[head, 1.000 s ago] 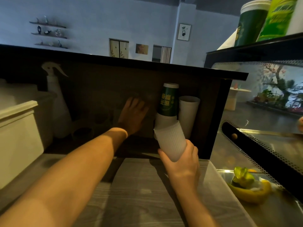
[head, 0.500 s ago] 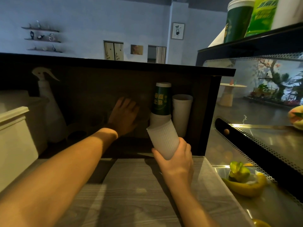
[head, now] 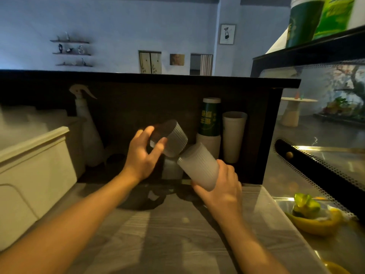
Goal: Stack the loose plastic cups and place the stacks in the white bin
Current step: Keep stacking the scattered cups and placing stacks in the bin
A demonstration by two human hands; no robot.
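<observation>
Head view showed the left hand gripping one ribbed cup just beside the ribbed stack clasped by the right hand, nesting evidently pending and the white bin far off left, unfilled as far as I could tell.

Dim, soft blur, wide-angle edge distortion.

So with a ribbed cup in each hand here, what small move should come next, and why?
Probably nest them: the left hand grips a darker ribbed cup tilted beside the frosted cup held by the right hand. The cups nearly touch but remain unstacked.
</observation>
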